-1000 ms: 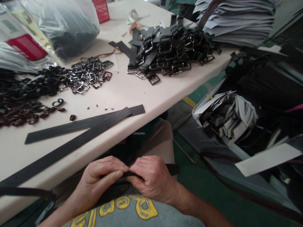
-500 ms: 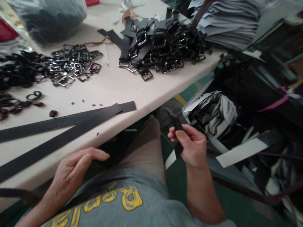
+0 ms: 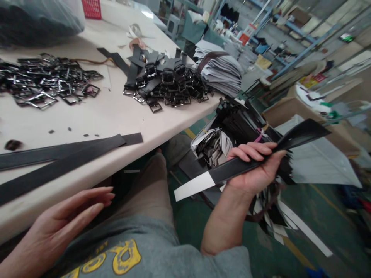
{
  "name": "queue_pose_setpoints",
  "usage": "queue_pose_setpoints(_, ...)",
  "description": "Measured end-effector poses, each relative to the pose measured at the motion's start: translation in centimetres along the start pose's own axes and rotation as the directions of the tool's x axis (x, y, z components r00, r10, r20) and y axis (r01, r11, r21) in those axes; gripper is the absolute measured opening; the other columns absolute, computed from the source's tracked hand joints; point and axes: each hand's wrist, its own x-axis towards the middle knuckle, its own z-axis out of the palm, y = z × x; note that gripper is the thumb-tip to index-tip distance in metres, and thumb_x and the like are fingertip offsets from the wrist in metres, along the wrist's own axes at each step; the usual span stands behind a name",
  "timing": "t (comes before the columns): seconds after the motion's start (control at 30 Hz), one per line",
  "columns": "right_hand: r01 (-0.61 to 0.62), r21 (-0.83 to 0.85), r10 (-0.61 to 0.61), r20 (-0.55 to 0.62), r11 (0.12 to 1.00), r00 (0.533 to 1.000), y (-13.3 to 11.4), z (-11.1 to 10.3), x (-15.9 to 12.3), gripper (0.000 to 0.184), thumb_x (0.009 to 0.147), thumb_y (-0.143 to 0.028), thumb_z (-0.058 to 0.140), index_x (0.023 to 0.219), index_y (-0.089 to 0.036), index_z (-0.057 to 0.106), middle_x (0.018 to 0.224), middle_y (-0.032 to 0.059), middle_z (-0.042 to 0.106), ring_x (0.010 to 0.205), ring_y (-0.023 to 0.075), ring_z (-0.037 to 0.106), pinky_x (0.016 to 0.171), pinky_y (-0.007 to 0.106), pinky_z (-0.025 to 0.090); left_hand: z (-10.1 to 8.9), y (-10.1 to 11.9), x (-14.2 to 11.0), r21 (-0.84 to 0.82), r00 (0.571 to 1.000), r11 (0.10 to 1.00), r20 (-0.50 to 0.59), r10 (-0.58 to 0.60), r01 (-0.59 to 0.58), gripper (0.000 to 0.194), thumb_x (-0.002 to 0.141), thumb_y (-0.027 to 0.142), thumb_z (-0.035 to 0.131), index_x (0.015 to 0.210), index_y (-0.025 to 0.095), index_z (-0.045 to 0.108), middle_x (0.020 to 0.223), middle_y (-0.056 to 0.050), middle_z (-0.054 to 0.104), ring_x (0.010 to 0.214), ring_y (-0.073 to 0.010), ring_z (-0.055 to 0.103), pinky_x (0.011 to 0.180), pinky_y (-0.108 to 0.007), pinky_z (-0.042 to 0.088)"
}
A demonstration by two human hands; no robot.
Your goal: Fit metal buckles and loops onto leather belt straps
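My right hand (image 3: 255, 170) is raised beside the table, its fingers wrapped round a black leather strap (image 3: 232, 169). One end of the strap is white and points down to the left; the other end bends away past my thumb. My left hand (image 3: 69, 216) hangs at the table's front edge with thumb and fingers apart, holding nothing. On the table near it lie two long black straps (image 3: 78, 164), one crossing the other. Farther back is a heap of short black straps with buckles (image 3: 171, 83). Loose metal buckles (image 3: 55, 83) are piled at the left.
A bundle of grey-white strips (image 3: 222, 71) stands at the table's far corner. Below the edge, a container holds black strips and a white-edged roll (image 3: 213, 146). A clear bag (image 3: 40, 23) and red basket (image 3: 92, 9) sit at the back left. Shelves (image 3: 301, 31) stand beyond.
My right hand has risen and moved right with the strap, which now shows more of its length. My left hand has shifted left and down. The view has swung up and to the right.
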Motion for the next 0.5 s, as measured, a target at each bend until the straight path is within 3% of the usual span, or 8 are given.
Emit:
queue_pose_setpoints(0.17, -0.004, 0.336, -0.008, 0.034, 0.942, 0.999, -0.4, 1.7, -0.3, 0.006, 0.089, -0.023, 0.060, 0.087, -0.018, 0.063, 0.072, -0.0026, 0.064, 0.058, 0.0067, 0.057, 0.052, 0.021, 0.044, 1.9, 4.5, 3.1, -0.078, 0.980, 0.992, 0.162, 0.112, -0.101, 0.050, 0.082, 0.059, 0.060, 0.123, 0.030, 0.066, 0.126, -0.004, 0.069, 0.111, -0.0255, 0.067, 0.094, -0.033, 0.057)
queue_pose_setpoints(0.3, -0.062, 0.573, 0.005, 0.101, 0.817, 0.995, 0.0, 3.2, -0.5, 0.011, 0.086, -0.015, 0.057, 0.093, -0.019, 0.065, 0.075, 0.0010, 0.064, 0.062, 0.0105, 0.056, 0.055, 0.025, 0.041, 4.9, 7.4, 5.3, -0.187, 0.937, 0.973, 0.295, 0.187, -0.135, 0.070, 0.083, 0.060, 0.060, 0.143, 0.027, 0.049, 0.147, -0.007, 0.053, 0.132, -0.0298, 0.051, 0.112, -0.045, 0.041)
queue_pose_setpoints(0.4, -0.094, 0.651, -0.011, 0.155, 0.753, 0.988, 0.4, 3.3, -0.4, 0.019, 0.081, -0.011, 0.059, 0.097, -0.019, 0.067, 0.077, 0.0017, 0.064, 0.063, 0.0115, 0.056, 0.057, 0.026, 0.041, 6.8, 8.5, 6.1, -0.353, 0.867, 0.935, 0.459, 0.195, -0.024, 0.077, 0.081, 0.059, 0.063, 0.147, 0.024, 0.043, 0.144, -0.011, 0.054, 0.131, -0.0297, 0.051, 0.110, -0.045, 0.040)
queue_pose_setpoints(0.5, -0.106, 0.650, 0.003, 0.157, 0.752, 0.988, 0.7, 2.9, -0.2, 0.021, 0.081, -0.011, 0.060, 0.098, -0.020, 0.067, 0.077, 0.0016, 0.064, 0.063, 0.0126, 0.056, 0.056, 0.027, 0.041, 7.6, 9.0, 6.0, -0.490, 0.782, 0.847, 0.603, 0.159, 0.206, 0.058, 0.076, 0.055, 0.070, 0.120, 0.018, 0.064, 0.114, -0.009, 0.070, 0.099, -0.0224, 0.065, 0.085, -0.031, 0.051)
